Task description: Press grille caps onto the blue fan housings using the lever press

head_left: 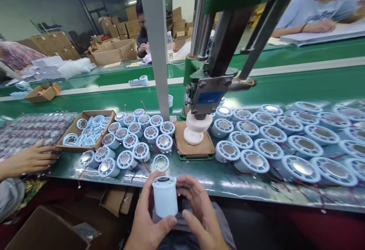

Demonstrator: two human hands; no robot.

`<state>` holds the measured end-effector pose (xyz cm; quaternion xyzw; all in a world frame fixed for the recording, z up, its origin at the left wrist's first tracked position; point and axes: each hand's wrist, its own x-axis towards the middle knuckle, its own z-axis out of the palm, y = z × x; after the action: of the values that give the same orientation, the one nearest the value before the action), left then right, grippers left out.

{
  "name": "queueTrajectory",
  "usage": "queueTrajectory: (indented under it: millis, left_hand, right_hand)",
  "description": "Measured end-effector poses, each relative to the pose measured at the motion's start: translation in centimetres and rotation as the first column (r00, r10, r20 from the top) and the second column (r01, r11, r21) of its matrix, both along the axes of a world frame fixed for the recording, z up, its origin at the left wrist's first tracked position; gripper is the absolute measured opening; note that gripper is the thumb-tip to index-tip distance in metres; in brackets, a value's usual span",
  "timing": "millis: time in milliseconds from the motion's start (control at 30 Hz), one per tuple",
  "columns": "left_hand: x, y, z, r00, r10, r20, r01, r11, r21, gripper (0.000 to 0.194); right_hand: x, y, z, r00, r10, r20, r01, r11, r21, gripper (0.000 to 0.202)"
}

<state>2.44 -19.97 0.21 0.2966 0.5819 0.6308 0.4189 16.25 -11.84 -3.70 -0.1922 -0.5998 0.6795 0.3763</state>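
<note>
Head camera, lower centre: the left hand is clamping its fingers around the left side of a pale blue casing, its thumb pressing low on the front. The casing is standing nearly upright in that grip, before the near edge of the desk; its long axis is running almost vertically, and its end with the dark centre is facing up. Just right of it, the right hand is curving with thumb and fingers apart; whether its fingertips are touching the casing, I cannot tell.

Along the shiny green desk, a co-worker's hand is reaching beside a mass of grey parts at the left edge, a cardboard box is holding blue rings, a cluster of casings is trailing red wires, a loose ring is lying flat, a press is standing with white round blocks beneath its head, and more casings are filling the right side.

Behind, cartons are piling up at upper left, a grey post is rising at upper centre, and a person in light blue is leaning over a white stack at upper right.
</note>
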Motion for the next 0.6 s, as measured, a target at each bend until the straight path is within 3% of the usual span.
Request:
queueTrajectory:
  millis: [67, 167, 333, 467, 600]
  left_hand:
    - [-0.4, -0.3, 0.1, 0.998, 0.058, -0.033, -0.058, 0.998, 0.006, 0.098]
    - [-0.2, -0.3, 0.0, 0.999, 0.053, 0.006, -0.053, 0.998, 0.037, 0.095]
    - [1.0, 0.1, -0.9, 0.993, -0.010, 0.118, 0.000, 0.997, 0.082, 0.087]
    - [1.5, -0.1, -1.5, 0.991, -0.016, 0.134, 0.001, 0.993, 0.116, 0.086]
    - [1.4, -0.8, -2.0, 0.992, -0.047, 0.116, 0.034, 0.994, 0.108, 0.085]
  right_hand:
    - [-0.7, -0.3, 0.7, 0.993, 0.110, -0.031, -0.114, 0.965, -0.235, 0.055]
    - [-1.5, -0.1, 1.9, 0.951, 0.304, -0.056, -0.305, 0.890, -0.340, 0.073]
    - [-1.2, -0.3, 1.8, 0.965, 0.244, 0.097, -0.206, 0.933, -0.295, 0.089]
    - [-0.7, -0.8, 1.2, 0.974, 0.142, 0.179, -0.105, 0.974, -0.202, 0.086]
    - [-0.5, -0.9, 1.4, 0.985, 0.057, 0.161, -0.050, 0.998, -0.045, 0.078]
